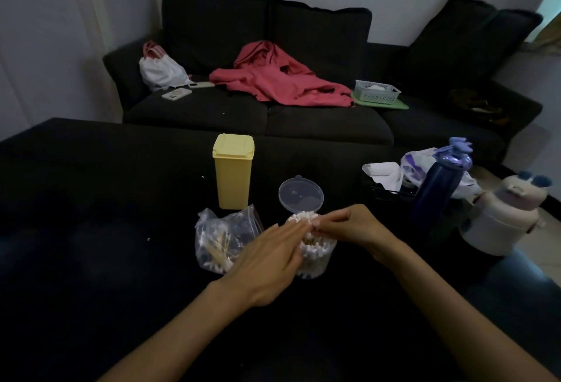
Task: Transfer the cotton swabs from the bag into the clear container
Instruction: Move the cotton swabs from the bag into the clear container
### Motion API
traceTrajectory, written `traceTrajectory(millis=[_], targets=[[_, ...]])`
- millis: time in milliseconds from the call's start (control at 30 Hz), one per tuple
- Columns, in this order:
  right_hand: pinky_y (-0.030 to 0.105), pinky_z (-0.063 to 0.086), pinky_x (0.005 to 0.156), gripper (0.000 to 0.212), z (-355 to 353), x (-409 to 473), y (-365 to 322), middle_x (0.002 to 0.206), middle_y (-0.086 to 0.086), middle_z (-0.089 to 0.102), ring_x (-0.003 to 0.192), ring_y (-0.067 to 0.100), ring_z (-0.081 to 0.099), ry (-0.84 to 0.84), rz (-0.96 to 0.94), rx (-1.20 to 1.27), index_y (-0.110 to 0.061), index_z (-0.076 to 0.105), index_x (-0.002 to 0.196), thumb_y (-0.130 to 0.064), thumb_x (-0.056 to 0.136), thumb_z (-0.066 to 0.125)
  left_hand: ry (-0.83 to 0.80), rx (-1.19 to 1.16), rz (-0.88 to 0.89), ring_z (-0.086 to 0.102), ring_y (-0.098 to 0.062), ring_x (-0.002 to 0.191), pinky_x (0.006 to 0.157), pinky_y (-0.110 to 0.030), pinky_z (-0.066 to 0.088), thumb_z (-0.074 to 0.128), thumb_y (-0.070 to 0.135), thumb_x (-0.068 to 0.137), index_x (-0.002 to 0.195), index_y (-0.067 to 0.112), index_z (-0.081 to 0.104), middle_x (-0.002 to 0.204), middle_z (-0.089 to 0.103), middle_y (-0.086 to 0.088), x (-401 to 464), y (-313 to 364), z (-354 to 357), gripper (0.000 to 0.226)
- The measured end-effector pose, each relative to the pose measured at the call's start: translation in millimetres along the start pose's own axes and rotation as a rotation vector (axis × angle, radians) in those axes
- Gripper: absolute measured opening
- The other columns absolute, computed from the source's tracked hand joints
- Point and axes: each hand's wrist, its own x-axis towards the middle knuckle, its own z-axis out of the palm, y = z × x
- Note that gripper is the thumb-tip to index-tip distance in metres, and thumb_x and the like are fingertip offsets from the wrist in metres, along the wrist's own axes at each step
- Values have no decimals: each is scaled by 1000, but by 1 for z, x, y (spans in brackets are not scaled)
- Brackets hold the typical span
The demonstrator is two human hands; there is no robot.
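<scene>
At lower centre, swabs (304,217) are being pinched by the right hand (349,225) and steadied by the flat, open left hand (267,260) over the container (317,260); they are best being lowered upright.

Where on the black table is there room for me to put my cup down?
The table is bare left of the yellow box and the swab bag. It is crowded on the right, around the clear container, the blue bottle and the white jug.

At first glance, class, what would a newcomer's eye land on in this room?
Probably the red garment sprawled across the dark sofa at the back. Next, the yellow box standing on the black table, and just in front of it both hands meeting over the clear container packed with cotton swabs.
</scene>
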Motion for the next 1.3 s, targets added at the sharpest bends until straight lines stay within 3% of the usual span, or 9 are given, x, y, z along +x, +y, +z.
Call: traceTrajectory(millis=[100, 300, 500, 600, 667, 733, 933, 1100, 1300], targets=[[13, 53, 61, 9, 2, -5, 5, 89, 3, 72, 77, 8, 69, 41, -44, 118, -14, 71, 88, -10, 86, 64, -27, 132, 40, -2, 4, 143, 111, -14, -11, 23, 32, 102, 152, 27, 5, 159, 5, 11, -3, -3, 1, 53], [12, 51, 59, 17, 9, -8, 12, 88, -4, 68, 79, 4, 65, 105, -87, 82, -11, 70, 98, -5, 83, 66, -66, 272, 111, -3, 2, 143, 108, -15, -19, 21, 35, 96, 152, 24, 2, 160, 4, 6, -6, -11, 2, 60], [9, 50, 61, 22, 21, -6, 8, 80, -5, 70, 74, -1, 66, 213, -194, -179, -15, 72, 92, -4, 74, 75, -122, -187, 6, 10, 10, 138, 116, -18, 0, 39, 20, 98, 150, 35, 17, 157, 18, 11, 2, -17, -5, 58], [15, 52, 63, 26, 16, -6, 4, 90, 0, 69, 80, 4, 66, 111, -149, -71, -14, 68, 103, -3, 79, 70, -60, -270, -41, 15, 2, 142, 120, -30, 9, 38, 27, 99, 149, 41, 12, 157, 18, 16, 2, -18, -1, 58], [17, 52, 61, 24, 11, -10, 2, 92, 4, 69, 80, 9, 67, 61, -89, 49, -11, 67, 104, -4, 81, 68, -55, -236, -51, 9, 3, 142, 119, -27, 6, 35, 31, 100, 150, 40, 4, 157, 12, 17, 5, -16, -2, 59], [17, 52, 62, 21, 10, -10, 6, 90, 6, 71, 81, 11, 68, 96, -76, 56, -11, 68, 98, -2, 79, 70, -73, -133, -16, 3, 8, 141, 117, -20, 0, 33, 29, 101, 151, 33, 2, 159, 5, 15, 11, -12, -6, 59], [20, 52, 68, 18, 25, -3, 24, 78, -3, 69, 72, 6, 62, 365, -237, -172, -24, 71, 81, -16, 70, 81, -168, 126, 46, 2, -2, 145, 115, -23, -4, 24, 37, 102, 152, 26, 6, 160, 8, 6, 22, -11, -1, 54], [35, 53, 79, 18, 22, -5, 30, 88, 1, 64, 87, 20, 61, 394, -165, 67, -29, 64, 77, -15, 75, 76, -122, 8, -1, 4, 1, 144, 113, -17, -4, 29, 33, 101, 152, 25, 6, 160, 8, 7, 21, -15, 1, 56], [14, 39, 52, 40, 28, -3, 33, 81, -2, 50, 69, 7, 49, 246, 40, 191, -11, 52, 94, -17, 68, 82, -156, 45, 63, 2, 2, 143, 109, -17, -5, 29, 30, 102, 151, 29, 14, 159, 12, 12, 33, -12, -5, 51]])
